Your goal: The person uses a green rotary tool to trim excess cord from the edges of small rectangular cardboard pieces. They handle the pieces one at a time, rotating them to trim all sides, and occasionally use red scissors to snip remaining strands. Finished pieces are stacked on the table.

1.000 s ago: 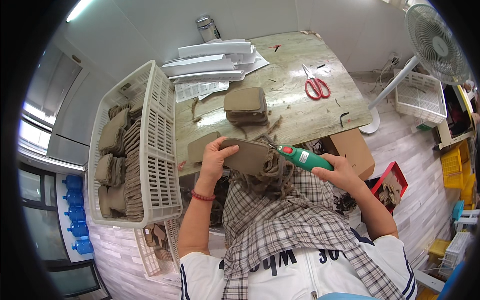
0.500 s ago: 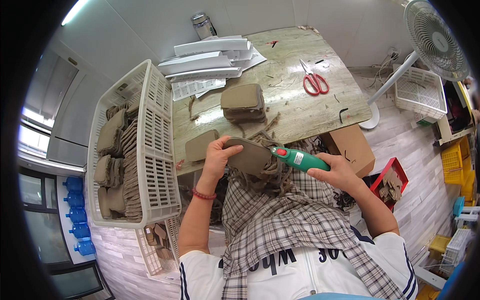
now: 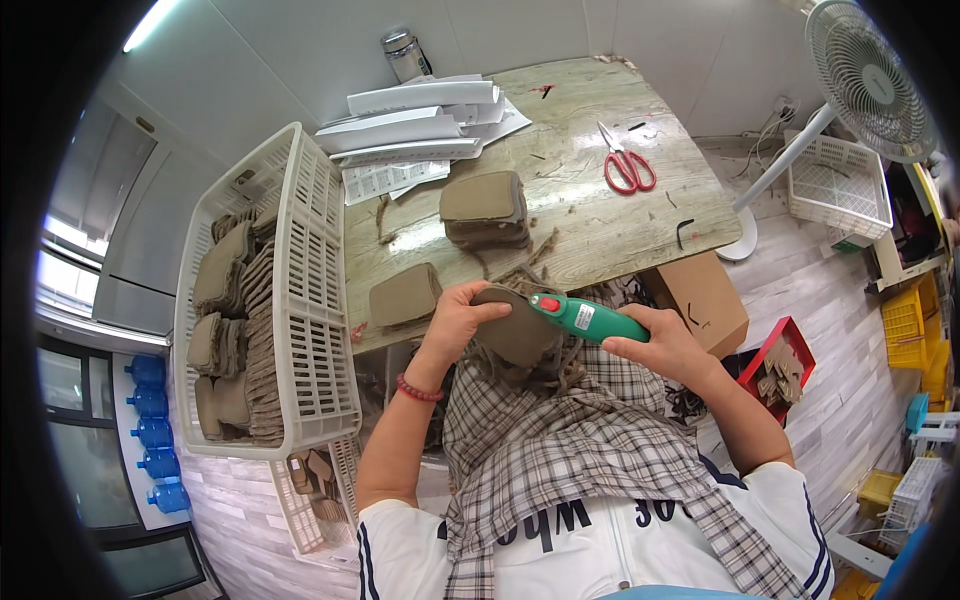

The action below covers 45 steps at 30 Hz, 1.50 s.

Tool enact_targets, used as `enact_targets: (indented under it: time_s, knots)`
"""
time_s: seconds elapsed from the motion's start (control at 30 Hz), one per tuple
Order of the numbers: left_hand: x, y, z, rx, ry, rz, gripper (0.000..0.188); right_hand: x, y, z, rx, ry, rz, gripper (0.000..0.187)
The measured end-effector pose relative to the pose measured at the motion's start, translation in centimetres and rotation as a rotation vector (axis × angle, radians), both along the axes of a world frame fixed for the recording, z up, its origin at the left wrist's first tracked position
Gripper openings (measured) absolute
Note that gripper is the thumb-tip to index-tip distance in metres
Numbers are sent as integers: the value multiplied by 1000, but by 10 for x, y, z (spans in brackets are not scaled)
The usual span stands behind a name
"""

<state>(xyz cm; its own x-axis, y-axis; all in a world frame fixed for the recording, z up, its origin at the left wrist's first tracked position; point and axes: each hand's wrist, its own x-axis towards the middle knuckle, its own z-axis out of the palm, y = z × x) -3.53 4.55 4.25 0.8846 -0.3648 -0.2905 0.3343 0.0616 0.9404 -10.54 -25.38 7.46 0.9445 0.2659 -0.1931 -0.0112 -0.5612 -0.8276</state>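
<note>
My left hand [image 3: 455,322] pinches a flat brown fabric piece [image 3: 520,335] with rounded corners by its upper left edge, over my checked apron. In my right hand [image 3: 660,345] is a green handheld electric cutter [image 3: 598,320] with a red button. The cutter's head meets the upper right edge of the piece; the blade is too small to make out. Brown trimmings [image 3: 572,372] hang beside and beneath it. Beyond my hands, a thick stack of brown pieces [image 3: 483,198] sits on the wooden table [image 3: 590,235], with a lower pile [image 3: 404,294] near its front left edge.
A white plastic crate [image 3: 320,300] full of brown pieces stands left of the table. Red-handled scissors [image 3: 628,170], paper sheets [image 3: 410,130] and a steel flask [image 3: 405,55] lie or stand farther back. At right are a cardboard box [image 3: 705,300], a red tray [image 3: 780,370] and a fan [image 3: 870,85].
My left hand has shifted right and slightly down, and the piece has turned within the grip. The cutter has moved a little left along the piece's edge.
</note>
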Motion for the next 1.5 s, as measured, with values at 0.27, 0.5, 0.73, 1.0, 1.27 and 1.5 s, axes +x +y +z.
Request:
enact_targets:
  time_s: [0.27, 0.5, 0.73, 1.0, 1.27, 1.5]
  knots:
    - [2, -7, 5, 81, 25, -114, 16, 4, 5, 1, 58, -55, 30, 40]
    - [0, -7, 4, 26, -7, -28, 14, 4, -2, -1, 118, 52, -52, 48]
    - [5, 9, 0, 0, -76, 83, 13, -8, -20, -6, 6, -38, -32, 50]
    - [2, 10, -2, -29, -97, 109, 13, -8, -23, -4, 16, -5, -63, 49]
    - [2, 12, -8, -6, -109, 130, 14, -11, -22, -5, -47, -76, -12, 45]
    - [0, 6, -12, 1, -79, 99, 14, -9, -16, -4, -46, -56, 23, 44]
